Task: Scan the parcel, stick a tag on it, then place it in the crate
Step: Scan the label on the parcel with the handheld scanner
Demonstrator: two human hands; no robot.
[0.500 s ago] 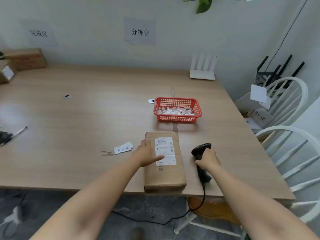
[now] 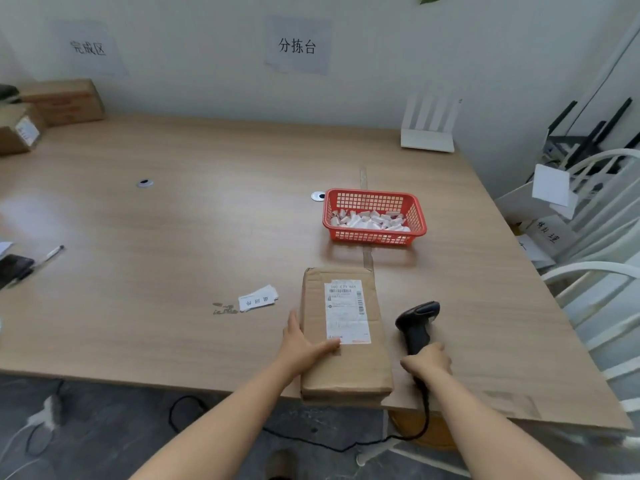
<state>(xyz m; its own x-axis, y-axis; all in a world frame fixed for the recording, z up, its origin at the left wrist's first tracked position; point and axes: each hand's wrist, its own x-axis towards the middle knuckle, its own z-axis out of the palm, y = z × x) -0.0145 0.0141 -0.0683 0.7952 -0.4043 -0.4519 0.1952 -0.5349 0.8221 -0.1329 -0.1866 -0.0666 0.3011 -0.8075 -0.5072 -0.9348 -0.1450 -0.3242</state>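
Observation:
A brown cardboard parcel with a white shipping label lies flat at the table's near edge. My left hand rests on its left side, thumb across the top by the label's lower corner. To the parcel's right, my right hand grips the handle of a black barcode scanner, whose head points toward the parcel. A small stack of white tags lies on the table left of the parcel. A red basket holding several white tags stands behind it.
The scanner's black cable drops over the table edge to the floor. Cardboard boxes sit at the far left corner, a white router at the far right. A pen and dark object lie at left. White chairs stand to the right.
My right hand has slid down the scanner's handle, uncovering its head. My left hand has shifted back along the parcel's left side, off the label.

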